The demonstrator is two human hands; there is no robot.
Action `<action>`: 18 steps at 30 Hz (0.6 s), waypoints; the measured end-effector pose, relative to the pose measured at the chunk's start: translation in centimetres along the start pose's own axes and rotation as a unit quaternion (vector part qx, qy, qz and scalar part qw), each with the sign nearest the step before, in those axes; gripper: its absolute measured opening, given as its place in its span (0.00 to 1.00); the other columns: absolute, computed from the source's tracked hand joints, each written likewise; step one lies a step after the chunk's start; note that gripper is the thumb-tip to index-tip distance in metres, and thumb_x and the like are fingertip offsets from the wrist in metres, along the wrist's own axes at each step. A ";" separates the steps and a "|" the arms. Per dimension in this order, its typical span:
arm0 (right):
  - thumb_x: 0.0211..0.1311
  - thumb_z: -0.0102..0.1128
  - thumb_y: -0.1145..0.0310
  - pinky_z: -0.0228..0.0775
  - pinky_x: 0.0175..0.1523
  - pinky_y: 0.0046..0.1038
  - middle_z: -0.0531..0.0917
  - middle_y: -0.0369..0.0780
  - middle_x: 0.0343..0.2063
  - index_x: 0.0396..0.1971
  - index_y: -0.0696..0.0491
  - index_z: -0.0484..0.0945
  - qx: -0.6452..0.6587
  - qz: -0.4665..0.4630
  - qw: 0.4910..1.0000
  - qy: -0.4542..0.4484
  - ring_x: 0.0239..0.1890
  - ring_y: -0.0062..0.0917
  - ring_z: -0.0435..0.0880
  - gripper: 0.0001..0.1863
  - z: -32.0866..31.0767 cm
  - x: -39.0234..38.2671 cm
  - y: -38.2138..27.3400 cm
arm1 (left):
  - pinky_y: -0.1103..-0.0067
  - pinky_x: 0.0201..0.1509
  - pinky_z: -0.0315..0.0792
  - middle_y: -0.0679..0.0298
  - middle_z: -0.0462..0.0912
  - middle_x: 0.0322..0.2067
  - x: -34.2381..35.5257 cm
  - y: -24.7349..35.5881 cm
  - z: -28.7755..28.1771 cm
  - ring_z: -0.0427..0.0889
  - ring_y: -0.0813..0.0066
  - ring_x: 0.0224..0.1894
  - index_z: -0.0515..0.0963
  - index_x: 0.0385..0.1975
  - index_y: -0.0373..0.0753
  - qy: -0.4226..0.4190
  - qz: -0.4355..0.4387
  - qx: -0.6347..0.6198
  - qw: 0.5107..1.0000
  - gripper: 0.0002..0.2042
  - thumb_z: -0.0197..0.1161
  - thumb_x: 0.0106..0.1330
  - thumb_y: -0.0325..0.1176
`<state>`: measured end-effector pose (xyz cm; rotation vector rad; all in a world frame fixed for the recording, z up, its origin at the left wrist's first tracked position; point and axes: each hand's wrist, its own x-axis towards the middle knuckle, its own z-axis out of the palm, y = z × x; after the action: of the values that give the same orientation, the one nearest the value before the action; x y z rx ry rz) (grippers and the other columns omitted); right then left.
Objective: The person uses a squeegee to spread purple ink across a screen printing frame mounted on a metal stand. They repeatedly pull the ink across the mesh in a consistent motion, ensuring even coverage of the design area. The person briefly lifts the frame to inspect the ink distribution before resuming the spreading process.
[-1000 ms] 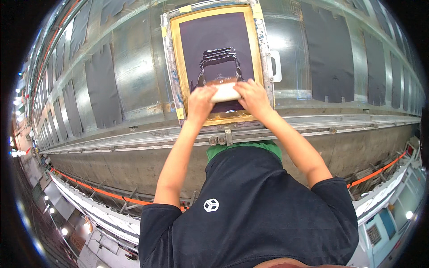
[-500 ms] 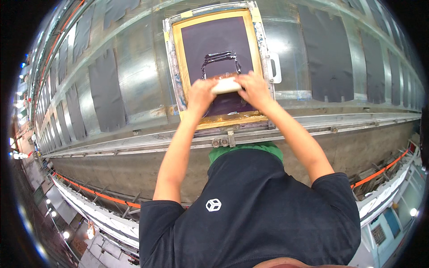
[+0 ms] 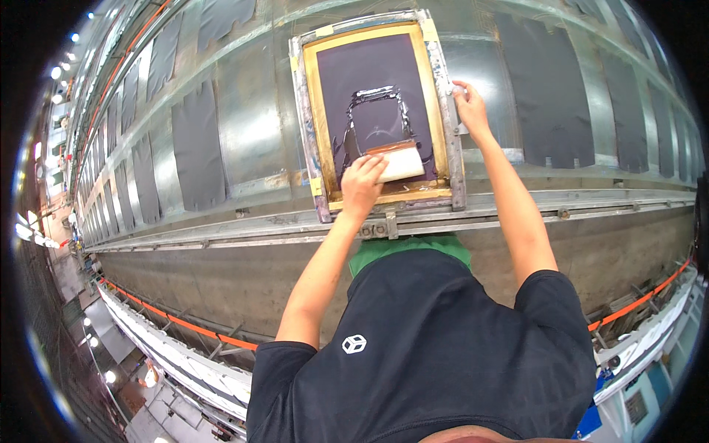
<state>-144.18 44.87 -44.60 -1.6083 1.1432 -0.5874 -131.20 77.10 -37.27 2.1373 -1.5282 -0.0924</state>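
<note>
A screen printing frame (image 3: pixel 323 111), edged in yellow tape, lies on the long metal table in front of me. Its dark mesh carries glossy black ink (image 3: pixel 377 94) in a rough arch. My left hand (image 3: pixel 360 186) is closed round the left end of a squeegee (image 3: pixel 402 164) with a pale handle and brown edge, which rests on the near part of the mesh. At the frame's right side, my right hand (image 3: pixel 471 111) has its fingers curled round the white side handle, which they mostly cover.
Dark fabric panels (image 3: pixel 543 88) lie in rows along the metal table (image 3: pixel 251 103) on both sides. A metal rail (image 3: pixel 517 207) with small stops runs along the near edge. Behind me stretches an orange strip (image 3: pixel 177 323) beside a white-edged table.
My right hand has let go of the squeegee and moved right to the frame's handle. The left hand has drawn the squeegee nearer. The view has shifted slightly.
</note>
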 end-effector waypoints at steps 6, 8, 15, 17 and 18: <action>0.64 0.60 0.64 0.68 0.36 0.29 0.80 0.37 0.23 0.46 0.46 0.86 -0.062 -0.042 0.996 0.045 0.26 0.21 0.75 0.13 0.3 -0.8 -7.0 | 0.67 0.54 0.76 0.68 0.85 0.55 -5.2 1.9 -1.7 0.81 0.63 0.59 0.84 0.51 0.47 0.000 0.012 -0.060 0.998 0.27 0.66 0.47 0.20; 0.63 0.60 0.64 0.68 0.37 0.29 0.80 0.37 0.23 0.46 0.47 0.85 -0.100 -0.062 0.992 0.056 0.25 0.22 0.74 0.14 1.5 -2.4 -10.9 | 0.67 0.55 0.76 0.68 0.85 0.54 -6.5 0.9 -2.9 0.81 0.63 0.59 0.84 0.51 0.47 0.024 0.000 -0.073 0.997 0.27 0.66 0.46 0.19; 0.61 0.60 0.66 0.70 0.38 0.30 0.80 0.37 0.24 0.47 0.48 0.85 -0.033 -0.162 0.983 0.077 0.26 0.23 0.75 0.15 17.6 -7.5 -15.4 | 0.67 0.59 0.76 0.68 0.85 0.55 -11.3 -11.6 -11.1 0.81 0.64 0.60 0.84 0.51 0.46 0.044 -0.051 -0.057 0.996 0.28 0.67 0.45 0.19; 0.61 0.60 0.66 0.70 0.38 0.32 0.79 0.38 0.23 0.46 0.48 0.84 -0.037 -0.159 0.984 0.075 0.25 0.24 0.75 0.14 25.0 -9.4 -16.4 | 0.67 0.61 0.75 0.67 0.85 0.55 -14.1 -17.5 -14.4 0.80 0.64 0.60 0.84 0.51 0.45 0.036 -0.058 -0.043 0.997 0.28 0.68 0.44 0.20; 0.60 0.60 0.66 0.70 0.38 0.33 0.79 0.38 0.22 0.46 0.48 0.84 -0.042 -0.162 0.983 0.072 0.25 0.25 0.76 0.14 28.5 -10.1 -17.0 | 0.67 0.62 0.74 0.67 0.85 0.55 -15.3 -20.5 -15.7 0.80 0.64 0.60 0.84 0.51 0.44 0.038 -0.064 -0.038 0.997 0.28 0.68 0.44 0.20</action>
<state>-118.68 67.16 -37.20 -1.8652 1.0270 -0.8881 -113.73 101.49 -36.10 2.1527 -1.3236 -0.1112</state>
